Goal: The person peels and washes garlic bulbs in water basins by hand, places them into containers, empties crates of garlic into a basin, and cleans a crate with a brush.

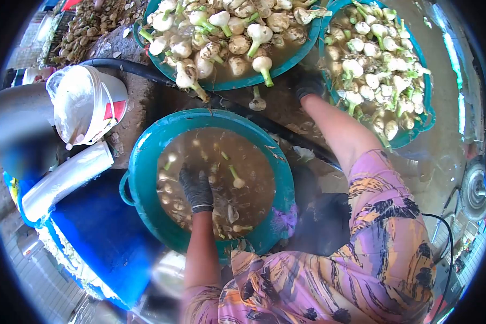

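My left hand [195,189], in a dark grey glove, reaches into the muddy water of a teal tub [137,167]. Its fingers look stretched and slightly apart, and I see nothing held in them. White bulbs with green stems float around it, one bulb [238,182] just to its right. My right hand [309,85], also gloved, is stretched out between two more teal tubs, close to the rim of the right-hand tub [321,46]. Its fingers are lost in the dark gap, so any grip there is hidden.
The upper tub [221,85] and the right-hand one are heaped with similar bulbs in brown water. A black hose [275,128] runs between the tubs. At left stand a white bucket [73,108] and a blue container [102,232]. A loose bulb [257,102] lies near the hose.
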The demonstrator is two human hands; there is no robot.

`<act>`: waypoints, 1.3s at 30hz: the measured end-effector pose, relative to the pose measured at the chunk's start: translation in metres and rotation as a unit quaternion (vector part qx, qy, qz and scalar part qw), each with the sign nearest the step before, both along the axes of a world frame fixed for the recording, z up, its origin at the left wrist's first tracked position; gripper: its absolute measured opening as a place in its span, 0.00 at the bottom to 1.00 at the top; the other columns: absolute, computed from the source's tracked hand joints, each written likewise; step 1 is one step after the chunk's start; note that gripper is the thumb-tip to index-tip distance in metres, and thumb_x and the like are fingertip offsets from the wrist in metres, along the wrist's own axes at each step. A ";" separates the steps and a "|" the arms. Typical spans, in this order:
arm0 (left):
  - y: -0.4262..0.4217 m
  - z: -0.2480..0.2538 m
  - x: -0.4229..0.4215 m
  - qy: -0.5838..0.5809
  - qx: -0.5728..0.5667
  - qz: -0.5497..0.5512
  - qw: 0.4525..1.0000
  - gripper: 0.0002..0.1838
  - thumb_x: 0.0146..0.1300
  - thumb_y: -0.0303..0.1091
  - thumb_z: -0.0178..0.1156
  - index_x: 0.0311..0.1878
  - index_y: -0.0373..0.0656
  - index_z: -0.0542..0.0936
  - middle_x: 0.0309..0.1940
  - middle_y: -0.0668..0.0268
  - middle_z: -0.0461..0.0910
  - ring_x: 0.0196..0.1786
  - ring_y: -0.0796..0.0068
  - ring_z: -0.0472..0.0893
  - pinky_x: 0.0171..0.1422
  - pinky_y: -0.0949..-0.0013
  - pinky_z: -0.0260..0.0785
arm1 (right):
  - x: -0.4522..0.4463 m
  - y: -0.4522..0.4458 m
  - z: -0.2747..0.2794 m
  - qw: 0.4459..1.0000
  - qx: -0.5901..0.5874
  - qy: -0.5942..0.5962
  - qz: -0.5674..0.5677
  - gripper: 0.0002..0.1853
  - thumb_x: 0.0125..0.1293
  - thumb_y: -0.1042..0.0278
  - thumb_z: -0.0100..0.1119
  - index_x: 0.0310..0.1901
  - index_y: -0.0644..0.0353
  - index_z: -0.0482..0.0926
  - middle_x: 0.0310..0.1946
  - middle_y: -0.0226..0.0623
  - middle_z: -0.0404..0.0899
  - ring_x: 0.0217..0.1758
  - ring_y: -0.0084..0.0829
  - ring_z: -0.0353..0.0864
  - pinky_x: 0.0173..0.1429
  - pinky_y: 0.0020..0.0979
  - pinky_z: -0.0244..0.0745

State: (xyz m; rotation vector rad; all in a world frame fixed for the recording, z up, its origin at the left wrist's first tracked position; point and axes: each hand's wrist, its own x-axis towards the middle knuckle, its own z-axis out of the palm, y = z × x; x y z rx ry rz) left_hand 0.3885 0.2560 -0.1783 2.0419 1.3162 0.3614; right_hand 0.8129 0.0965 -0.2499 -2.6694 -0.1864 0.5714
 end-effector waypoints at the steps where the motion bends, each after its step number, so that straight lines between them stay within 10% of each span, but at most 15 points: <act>1: -0.001 0.011 0.011 0.046 0.018 -0.012 0.999 0.33 0.61 0.31 0.62 0.69 0.37 0.65 0.64 0.47 0.67 0.69 0.48 0.66 0.74 0.53 0.55 | 0.002 -0.001 0.019 1.000 0.018 0.019 0.011 0.28 0.67 0.47 0.52 0.62 0.56 0.73 0.63 0.48 0.73 0.66 0.42 0.72 0.67 0.41 0.67; 9: -0.002 0.029 0.062 0.096 0.102 -0.076 0.987 0.36 0.61 0.36 0.63 0.70 0.37 0.62 0.67 0.45 0.64 0.71 0.47 0.61 0.76 0.53 0.50 | -0.075 0.025 0.065 0.927 0.076 -0.145 0.339 0.18 0.58 0.54 0.63 0.49 0.51 0.81 0.52 0.45 0.80 0.50 0.45 0.81 0.57 0.43 0.74; 12: 0.013 0.018 0.076 0.029 0.086 -0.078 0.993 0.35 0.61 0.35 0.63 0.70 0.35 0.63 0.67 0.47 0.65 0.71 0.49 0.62 0.76 0.55 0.51 | -0.077 0.037 0.058 0.916 0.154 -0.014 0.369 0.17 0.57 0.53 0.62 0.47 0.51 0.82 0.49 0.47 0.81 0.51 0.45 0.81 0.57 0.43 0.75; 14: 0.018 0.029 0.102 -0.058 0.115 -0.078 0.989 0.30 0.61 0.32 0.62 0.66 0.34 0.68 0.64 0.50 0.70 0.68 0.49 0.67 0.75 0.57 0.54 | -0.070 0.052 0.023 0.930 0.216 0.101 0.279 0.18 0.58 0.51 0.63 0.46 0.50 0.82 0.47 0.46 0.82 0.49 0.41 0.82 0.55 0.41 0.75; 16: 0.014 0.067 0.128 -0.082 0.202 -0.117 0.969 0.29 0.62 0.31 0.61 0.66 0.35 0.69 0.61 0.50 0.73 0.64 0.49 0.71 0.72 0.55 0.59 | -0.060 0.038 0.130 0.838 0.329 0.436 -0.003 0.21 0.58 0.46 0.64 0.47 0.50 0.82 0.46 0.42 0.84 0.47 0.36 0.82 0.54 0.37 0.75; 21: 0.031 0.129 0.250 -0.086 0.271 -0.118 0.951 0.28 0.58 0.33 0.63 0.64 0.42 0.73 0.55 0.49 0.75 0.58 0.47 0.75 0.64 0.51 0.66 | -0.042 0.022 0.119 0.910 0.230 0.142 0.315 0.23 0.56 0.45 0.65 0.45 0.55 0.82 0.43 0.41 0.84 0.43 0.37 0.82 0.49 0.35 0.76; 25: 0.064 0.122 0.290 0.170 0.305 -0.199 0.916 0.25 0.55 0.34 0.64 0.58 0.44 0.77 0.53 0.47 0.76 0.54 0.45 0.77 0.59 0.53 0.70 | -0.050 0.001 0.099 0.891 0.255 0.183 0.328 0.20 0.53 0.58 0.65 0.47 0.59 0.79 0.39 0.45 0.80 0.45 0.44 0.80 0.53 0.39 0.76; 33: 0.098 0.070 0.288 0.136 0.217 -0.127 0.958 0.28 0.49 0.42 0.70 0.56 0.50 0.79 0.51 0.49 0.78 0.53 0.48 0.78 0.59 0.50 0.70 | 0.013 -0.054 0.201 0.818 0.495 -0.131 0.264 0.23 0.46 0.62 0.75 0.44 0.56 0.79 0.42 0.40 0.77 0.49 0.42 0.76 0.58 0.41 0.72; 34: 0.101 0.063 0.277 0.122 0.266 -0.162 0.942 0.29 0.48 0.42 0.71 0.55 0.50 0.78 0.48 0.50 0.80 0.51 0.47 0.78 0.58 0.51 0.71 | 0.033 -0.060 0.208 0.842 0.346 -0.274 0.310 0.22 0.49 0.59 0.73 0.47 0.54 0.79 0.45 0.43 0.76 0.48 0.44 0.76 0.58 0.42 0.72; 36: 0.102 0.071 0.272 0.147 0.220 -0.149 0.953 0.24 0.49 0.40 0.70 0.52 0.50 0.80 0.45 0.48 0.80 0.48 0.45 0.79 0.55 0.51 0.72 | 0.044 -0.077 0.213 0.962 0.136 -0.148 0.185 0.25 0.55 0.52 0.68 0.55 0.50 0.78 0.57 0.52 0.72 0.57 0.47 0.75 0.64 0.41 0.70; 39: 0.125 0.081 0.271 0.033 0.293 -0.225 0.929 0.18 0.55 0.37 0.62 0.51 0.48 0.81 0.43 0.47 0.81 0.47 0.47 0.82 0.51 0.47 0.74 | 0.007 -0.069 0.223 0.916 0.125 -0.259 0.280 0.28 0.59 0.53 0.66 0.59 0.55 0.76 0.62 0.51 0.70 0.65 0.43 0.71 0.68 0.39 0.67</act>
